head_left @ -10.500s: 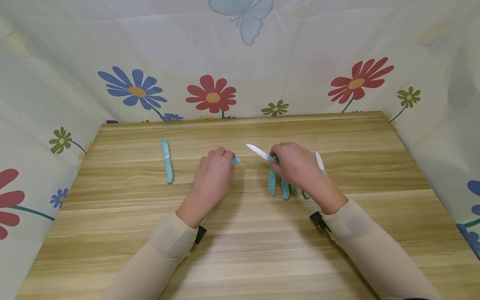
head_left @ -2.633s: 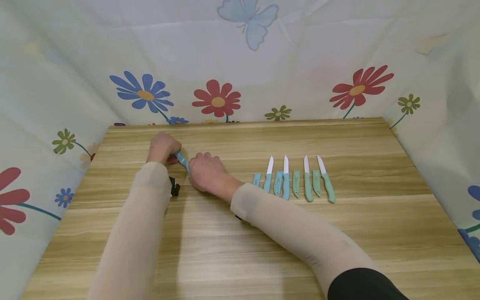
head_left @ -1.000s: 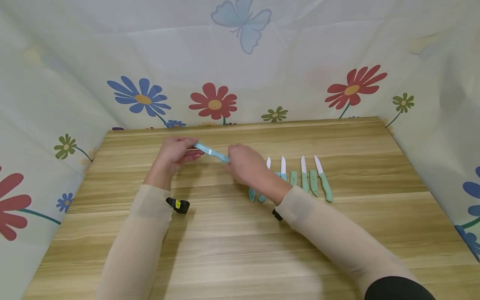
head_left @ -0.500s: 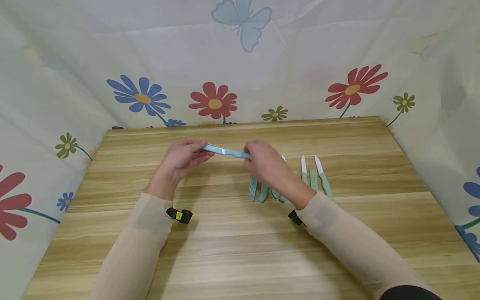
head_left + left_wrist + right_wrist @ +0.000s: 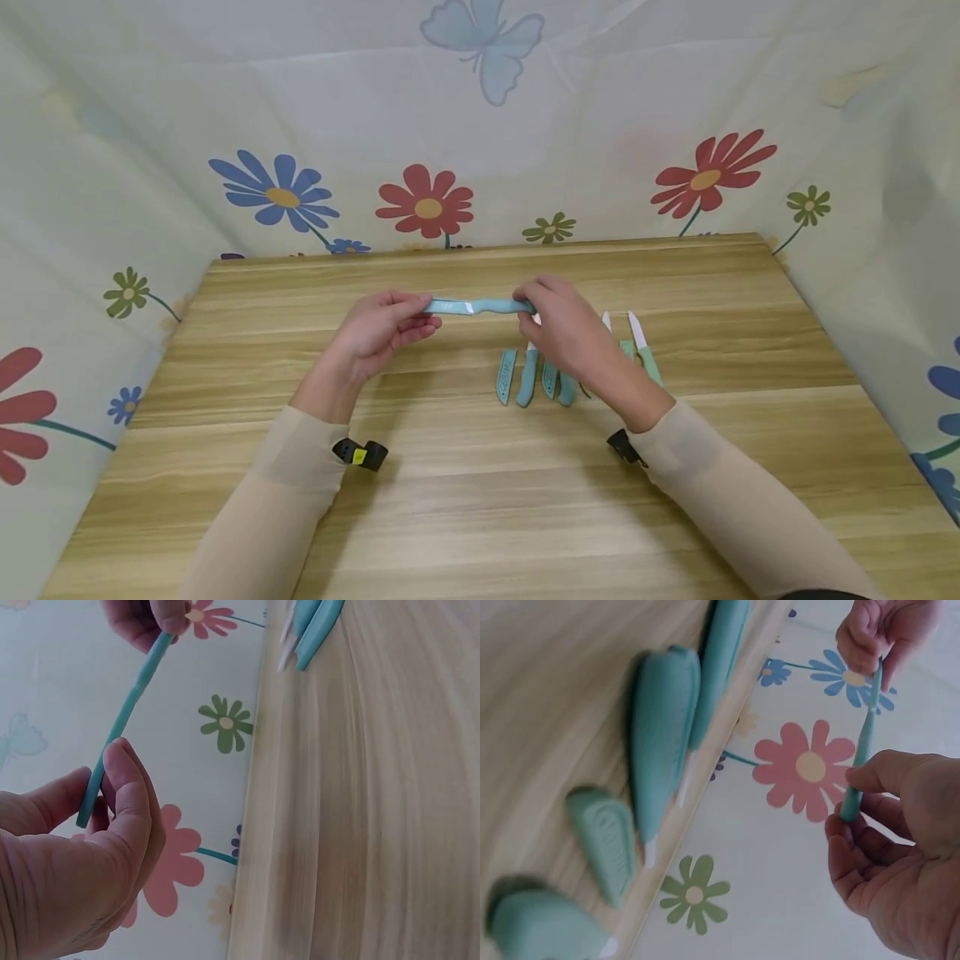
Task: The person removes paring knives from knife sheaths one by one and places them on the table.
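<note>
Held level above the table, a blue paring knife [image 5: 501, 306] has its blade in a blue sheath [image 5: 447, 307], with a thin white strip showing at the joint. My left hand [image 5: 378, 333] pinches the sheath's end between thumb and fingers. At the other end, my right hand [image 5: 566, 329] pinches the tip of the handle. The left wrist view shows the knife [image 5: 127, 712] stretched between both hands. Below the right hand lie an empty blue sheath [image 5: 506, 377], a blue knife [image 5: 528, 379] with a bare white blade, and a green knife [image 5: 641, 337].
Another blue sheath [image 5: 550, 379] and blue knife [image 5: 566, 392] lie partly under the right hand's outline. A green sheath [image 5: 626, 348] shows beside it. The wooden table [image 5: 450, 500] meets a flowered cloth [image 5: 585, 150] at the back and sides.
The sheathed knife, earlier lying at the table's left, is now in both hands, carried right and turned level. The right hand's earlier bare-bladed knife now lies in the row.
</note>
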A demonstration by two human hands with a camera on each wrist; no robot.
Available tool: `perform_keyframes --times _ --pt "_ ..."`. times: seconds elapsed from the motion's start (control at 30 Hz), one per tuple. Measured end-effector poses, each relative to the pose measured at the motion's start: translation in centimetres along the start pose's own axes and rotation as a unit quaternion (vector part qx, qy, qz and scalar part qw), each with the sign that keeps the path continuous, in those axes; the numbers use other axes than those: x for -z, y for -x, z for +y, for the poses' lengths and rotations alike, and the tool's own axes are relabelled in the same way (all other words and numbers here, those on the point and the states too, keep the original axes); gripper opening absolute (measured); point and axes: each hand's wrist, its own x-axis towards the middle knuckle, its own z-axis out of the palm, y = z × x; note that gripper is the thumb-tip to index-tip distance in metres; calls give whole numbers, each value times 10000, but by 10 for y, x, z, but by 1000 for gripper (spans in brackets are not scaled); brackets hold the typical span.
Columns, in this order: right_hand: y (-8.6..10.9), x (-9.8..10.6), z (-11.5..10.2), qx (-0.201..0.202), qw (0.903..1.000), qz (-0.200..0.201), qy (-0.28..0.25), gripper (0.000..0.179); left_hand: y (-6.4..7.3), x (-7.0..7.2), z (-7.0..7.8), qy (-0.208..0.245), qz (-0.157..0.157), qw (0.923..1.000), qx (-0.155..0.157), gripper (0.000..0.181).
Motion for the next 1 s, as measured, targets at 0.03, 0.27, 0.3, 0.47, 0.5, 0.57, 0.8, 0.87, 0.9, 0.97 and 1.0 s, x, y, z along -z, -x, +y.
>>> perform_keyframes --times 0.03,0.27,0.3,0.47,0.5,0.57,0.8,0.87,0.9,0.97,1.0 --pt "2 0 3 114 9999 79 42 20 1 -1 -1 0 -44 10000 18 30" --pt "14 3 18 719 9965 409 118 19 8 -10 -9 -61 -218 9996 158 29" --pt "16 3 19 802 9957 445 130 19 9 -12 -11 -87 -237 9995 166 28" --pt "21 6 26 988 9935 523 194 20 9 -18 -18 -134 -291 9992 246 25" --pt "22 7 27 975 9938 501 209 20 9 -19 -19 -142 -298 9991 263 25" --pt "25 8 30 932 9945 424 229 21 7 -21 -22 -135 -321 9990 278 22" --pt "33 7 37 793 9961 148 345 20 4 -30 -29 -108 -451 9986 261 19" --pt "35 7 39 777 9964 103 337 19 3 -32 -30 -90 -450 9986 252 18" --pt "35 6 40 781 9964 89 322 20 3 -32 -31 -92 -450 9986 244 18" --pt "37 6 41 786 9965 68 284 20 3 -33 -32 -98 -453 9987 229 18" --pt "37 6 42 786 9965 67 260 20 3 -33 -32 -103 -452 9987 220 19"
